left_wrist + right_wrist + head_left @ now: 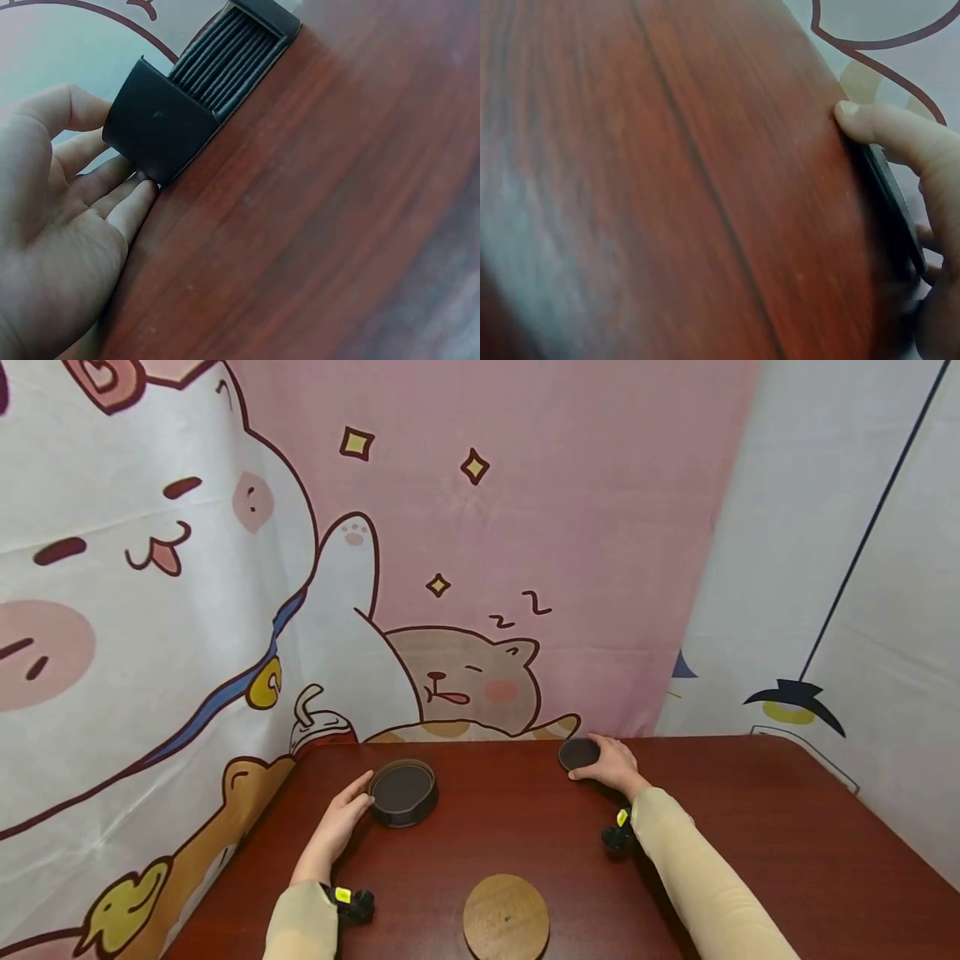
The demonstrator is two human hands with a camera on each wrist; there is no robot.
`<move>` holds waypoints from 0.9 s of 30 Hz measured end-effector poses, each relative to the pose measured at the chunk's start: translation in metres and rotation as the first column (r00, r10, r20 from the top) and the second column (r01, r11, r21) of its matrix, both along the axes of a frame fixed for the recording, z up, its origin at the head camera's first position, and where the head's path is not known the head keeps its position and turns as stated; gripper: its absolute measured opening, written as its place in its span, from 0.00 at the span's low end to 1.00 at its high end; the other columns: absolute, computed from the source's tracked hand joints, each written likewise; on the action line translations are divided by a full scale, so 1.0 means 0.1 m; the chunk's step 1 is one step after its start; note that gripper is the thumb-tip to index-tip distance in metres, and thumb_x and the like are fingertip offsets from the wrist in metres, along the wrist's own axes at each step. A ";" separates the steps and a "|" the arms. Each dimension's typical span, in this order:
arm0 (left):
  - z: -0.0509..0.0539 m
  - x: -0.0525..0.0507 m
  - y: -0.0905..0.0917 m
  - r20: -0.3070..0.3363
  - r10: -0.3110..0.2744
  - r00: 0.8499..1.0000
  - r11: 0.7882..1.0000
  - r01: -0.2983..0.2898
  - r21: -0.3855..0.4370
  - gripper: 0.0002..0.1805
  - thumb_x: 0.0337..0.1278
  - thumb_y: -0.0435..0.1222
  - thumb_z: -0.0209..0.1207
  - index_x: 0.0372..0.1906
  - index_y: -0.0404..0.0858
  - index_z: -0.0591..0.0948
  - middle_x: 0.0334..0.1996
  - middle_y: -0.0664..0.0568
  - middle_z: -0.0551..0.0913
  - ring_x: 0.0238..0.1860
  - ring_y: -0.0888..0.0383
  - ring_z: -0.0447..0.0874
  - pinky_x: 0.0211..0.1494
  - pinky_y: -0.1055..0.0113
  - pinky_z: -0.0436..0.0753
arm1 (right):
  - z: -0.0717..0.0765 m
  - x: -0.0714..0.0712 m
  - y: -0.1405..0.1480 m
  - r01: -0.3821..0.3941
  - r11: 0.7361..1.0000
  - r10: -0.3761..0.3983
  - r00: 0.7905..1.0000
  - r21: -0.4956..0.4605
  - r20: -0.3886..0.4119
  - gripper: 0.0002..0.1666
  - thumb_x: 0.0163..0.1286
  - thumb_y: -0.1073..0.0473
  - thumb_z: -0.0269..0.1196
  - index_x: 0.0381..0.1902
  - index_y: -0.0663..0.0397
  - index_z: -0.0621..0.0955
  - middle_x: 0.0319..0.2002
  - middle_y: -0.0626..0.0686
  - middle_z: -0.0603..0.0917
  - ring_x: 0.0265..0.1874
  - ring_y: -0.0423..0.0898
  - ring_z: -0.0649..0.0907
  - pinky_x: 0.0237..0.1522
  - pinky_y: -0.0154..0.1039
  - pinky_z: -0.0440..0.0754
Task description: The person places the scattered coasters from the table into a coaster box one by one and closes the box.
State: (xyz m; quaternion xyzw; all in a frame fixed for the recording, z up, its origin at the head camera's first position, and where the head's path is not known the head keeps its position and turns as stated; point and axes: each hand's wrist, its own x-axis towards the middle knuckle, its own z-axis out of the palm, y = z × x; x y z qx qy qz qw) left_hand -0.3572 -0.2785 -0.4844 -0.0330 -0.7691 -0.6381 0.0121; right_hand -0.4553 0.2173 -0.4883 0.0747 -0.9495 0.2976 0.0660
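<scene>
A round black coaster holder [402,814] stands on the left part of the table. Its side opening, seen in the left wrist view, shows a stack of thin black coasters [229,64]. My left hand [341,822] holds the holder's left side, thumb and fingertips against the curved wall [154,124]. Near the table's far edge, my right hand [617,766] grips a single round black coaster [577,755] by its right side. In the right wrist view this coaster [892,199] appears nearly edge-on, with the thumb on its near rim and fingers partly hidden behind.
A round light wooden disc [506,917] lies at the front middle of the reddish-brown table [480,835]. Behind the table's far edge hangs a pink and white cloth [600,543] with cartoon animals. Small black cameras [618,839] are strapped to both wrists.
</scene>
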 end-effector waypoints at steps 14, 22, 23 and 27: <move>0.00 -0.01 0.02 0.003 0.007 1.000 1.000 -0.007 0.004 0.31 0.64 0.28 0.47 0.73 0.34 0.60 0.74 0.39 0.54 0.72 0.46 0.50 0.71 0.50 0.57 | 0.44 0.10 -0.10 -0.152 0.987 0.147 0.985 -0.050 -0.088 0.53 0.45 0.40 0.76 0.67 0.55 0.72 0.66 0.67 0.63 0.60 0.63 0.69 0.54 0.66 0.67; 0.00 0.00 0.01 0.009 0.015 1.000 1.000 -0.015 0.014 0.31 0.64 0.28 0.47 0.73 0.34 0.60 0.74 0.40 0.54 0.72 0.47 0.50 0.71 0.51 0.57 | 0.74 0.12 -0.12 -0.160 0.987 0.157 0.981 -0.017 -0.116 0.49 0.47 0.40 0.74 0.64 0.55 0.75 0.67 0.65 0.62 0.62 0.64 0.67 0.58 0.67 0.64; 0.00 0.00 0.01 0.009 0.015 1.000 1.000 -0.016 0.014 0.31 0.64 0.28 0.47 0.73 0.34 0.60 0.74 0.40 0.54 0.73 0.47 0.50 0.71 0.51 0.56 | 0.76 0.13 -0.13 -0.160 0.987 0.157 0.980 -0.014 -0.119 0.49 0.47 0.40 0.74 0.64 0.55 0.75 0.67 0.65 0.62 0.63 0.64 0.67 0.58 0.67 0.63; 0.00 0.02 0.00 0.000 0.011 1.000 1.000 -0.011 0.001 0.31 0.64 0.29 0.47 0.73 0.34 0.60 0.74 0.39 0.54 0.73 0.45 0.50 0.71 0.49 0.56 | 0.84 0.16 -0.14 -0.152 0.988 0.151 0.979 0.003 -0.134 0.49 0.46 0.39 0.74 0.64 0.55 0.76 0.67 0.64 0.63 0.63 0.63 0.67 0.58 0.69 0.61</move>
